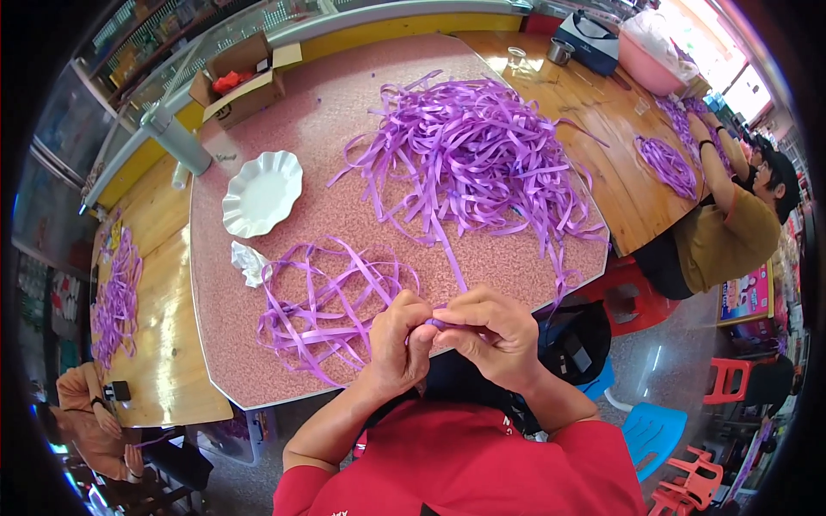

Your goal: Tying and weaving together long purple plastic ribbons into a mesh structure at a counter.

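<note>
While your hands are meeting over the near edge of the table [323, 129], the ribbon [451, 262] is coming down from the heap [482, 159] and ending between your fingertips. Your left hand [401, 340] is clamping a small purple fold of it, thumb and fingers together; your right hand [492, 334] is pinching the same bit from the other side, so the two grips are nearly touching. Loose loops [335, 301] of ribbon are spreading beside your left hand.

Beyond the loops, a tissue [248, 263] is lying crumpled near a scalloped dish [262, 193], which is turning its white inside up to you. Farther off, a box [249, 105] is standing with its flaps open, holding something red [231, 82] and other things too small to tell. A bottle [176, 142] is standing left of it.

On the wooden table to the right, a metal cup [560, 52] is standing between a small clear cup [516, 57] and a bag [587, 41]; you cannot tell from here what they are holding. A pink basin [645, 64] is carrying a whitish plastic bag [664, 36]. A co-worker [731, 228] is handling more ribbon there, and another person [90, 421] is sitting at the left.
</note>
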Available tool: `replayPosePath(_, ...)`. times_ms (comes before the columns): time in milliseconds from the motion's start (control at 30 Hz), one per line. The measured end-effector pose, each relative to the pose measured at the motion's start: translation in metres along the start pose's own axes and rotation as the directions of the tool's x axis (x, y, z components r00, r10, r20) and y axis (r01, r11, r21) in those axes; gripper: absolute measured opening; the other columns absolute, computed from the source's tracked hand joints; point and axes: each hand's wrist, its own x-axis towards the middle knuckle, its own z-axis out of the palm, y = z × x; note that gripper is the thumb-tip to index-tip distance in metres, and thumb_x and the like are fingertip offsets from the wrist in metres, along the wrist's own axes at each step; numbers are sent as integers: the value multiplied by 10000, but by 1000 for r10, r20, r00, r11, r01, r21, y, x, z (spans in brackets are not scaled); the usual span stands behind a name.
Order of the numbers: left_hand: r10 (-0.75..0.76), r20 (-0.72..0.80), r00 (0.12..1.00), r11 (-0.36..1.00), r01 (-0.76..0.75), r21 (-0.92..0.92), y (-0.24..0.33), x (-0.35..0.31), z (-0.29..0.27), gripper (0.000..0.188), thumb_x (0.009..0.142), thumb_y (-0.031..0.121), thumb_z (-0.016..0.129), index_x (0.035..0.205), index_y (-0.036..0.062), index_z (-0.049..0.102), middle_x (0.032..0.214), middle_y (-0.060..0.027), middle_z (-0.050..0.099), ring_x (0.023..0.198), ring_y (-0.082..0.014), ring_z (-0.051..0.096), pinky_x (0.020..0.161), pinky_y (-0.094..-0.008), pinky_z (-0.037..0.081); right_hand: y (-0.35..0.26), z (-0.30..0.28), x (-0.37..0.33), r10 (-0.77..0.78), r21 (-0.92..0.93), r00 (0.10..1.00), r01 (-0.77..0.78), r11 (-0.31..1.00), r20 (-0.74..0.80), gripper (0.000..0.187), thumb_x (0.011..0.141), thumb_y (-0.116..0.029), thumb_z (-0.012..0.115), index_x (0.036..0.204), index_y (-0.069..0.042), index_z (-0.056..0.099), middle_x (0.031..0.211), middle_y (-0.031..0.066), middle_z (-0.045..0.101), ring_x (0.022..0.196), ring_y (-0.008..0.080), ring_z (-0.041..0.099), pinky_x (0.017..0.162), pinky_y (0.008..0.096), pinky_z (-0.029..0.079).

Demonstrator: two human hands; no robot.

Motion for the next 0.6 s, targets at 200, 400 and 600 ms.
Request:
replayPosePath(200,151,26,988,987,-152,43,-5,-2,-4,256,990,270,603,1001,25,526,710,-106,571,531,-242,542,450,-345,403,-7,-5,3,-43,9,997,43,999,56,204,834,-26,779,1028,-12,718,933,110,682,763,138,655,626,258,514)
replayPosePath(400,215,42,976,976,-216,21,0,6,-8,267,961,268,641,947,11,573,688,-113,573,517,-245,549,439,-347,401,-11,-10,6,-113,-19,990,115,993,81,152,837,-27,771,983,-16,729,911,111,693,773,189,682,651,276,535)
replayPosePath(600,97,105,990,992,-88,-90,6,8,-12,248,965,250,633,925,7,600,686,-116,560,524,-265,550,460,-367,404,-7,-18,13,-216,-62,962,229,971,164,133,844,-6,746,975,-15,730,917,115,706,733,209,706,626,296,565)
